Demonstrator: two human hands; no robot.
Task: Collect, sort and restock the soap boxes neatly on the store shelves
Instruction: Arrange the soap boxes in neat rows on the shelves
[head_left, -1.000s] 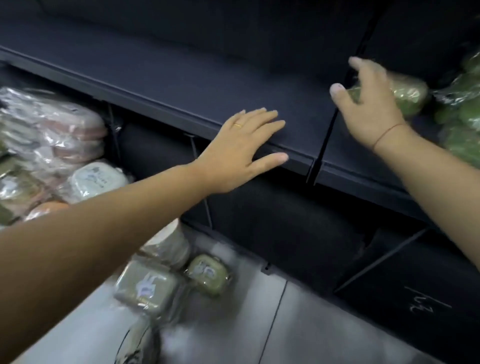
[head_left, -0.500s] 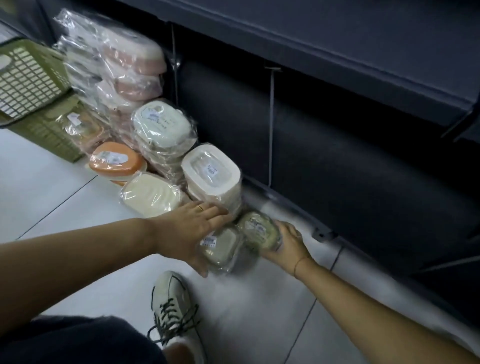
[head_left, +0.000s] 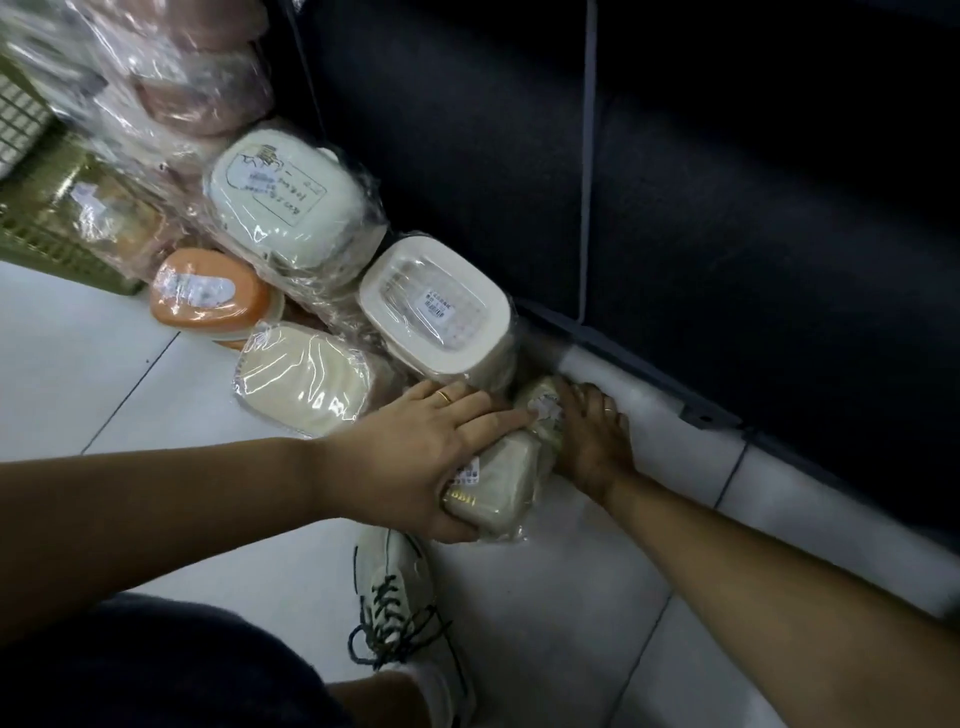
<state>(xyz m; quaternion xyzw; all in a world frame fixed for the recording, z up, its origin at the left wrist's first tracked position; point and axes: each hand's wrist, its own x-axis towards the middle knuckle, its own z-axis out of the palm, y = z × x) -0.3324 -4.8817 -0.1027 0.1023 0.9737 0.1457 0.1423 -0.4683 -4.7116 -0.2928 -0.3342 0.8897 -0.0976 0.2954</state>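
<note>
Two small green soap boxes in clear wrap lie on the white floor by the foot of the dark shelf unit. My left hand (head_left: 421, 462) grips the nearer green box (head_left: 501, 493), thumb under its near edge and fingers over the top. My right hand (head_left: 589, 441) holds the farther green box (head_left: 543, 410) from the right side, fingers curled round it. Both boxes are partly hidden by my hands.
Wrapped soap boxes are piled to the left: a cream one (head_left: 306, 379), an orange one (head_left: 208, 291), a white tray-lidded stack (head_left: 436, 306), a white labelled box (head_left: 280, 197) and pink ones (head_left: 197, 93). A green basket (head_left: 47, 228) stands far left. My shoe (head_left: 410, 613) is below my hands.
My hands came down from the upper shelf to the floor. They have closed on the two green boxes and pushed them together.
</note>
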